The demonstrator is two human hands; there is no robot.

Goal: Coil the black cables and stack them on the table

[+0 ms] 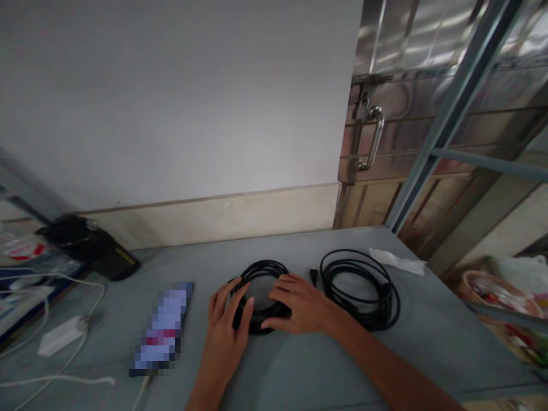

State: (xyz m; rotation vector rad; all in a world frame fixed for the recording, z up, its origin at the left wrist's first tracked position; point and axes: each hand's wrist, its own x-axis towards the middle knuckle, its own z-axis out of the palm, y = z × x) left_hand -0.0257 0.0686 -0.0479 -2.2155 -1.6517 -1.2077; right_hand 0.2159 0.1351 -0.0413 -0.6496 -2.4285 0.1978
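A coil of black cable (263,266) lies on the grey tabletop, with both hands at it. My left hand (230,317) grips its left side, fingers over the outside and thumb toward the ring's middle. From the right, my right hand (302,303) closes round the coil's other side, with fingers curled above and the thumb below; part of the cable is hidden under it. Just right of that hand rests a second, looser black cable coil (371,321), its dark plug (314,277) pointing out at the left.
Left of the hands lies a phone (161,328) with a blurred screen. Beyond it are a white adapter (63,335) with white cords and a black pouch (92,245). A white strip (397,261) lies at the back right. A metal post (454,117) rises at the table's right corner.
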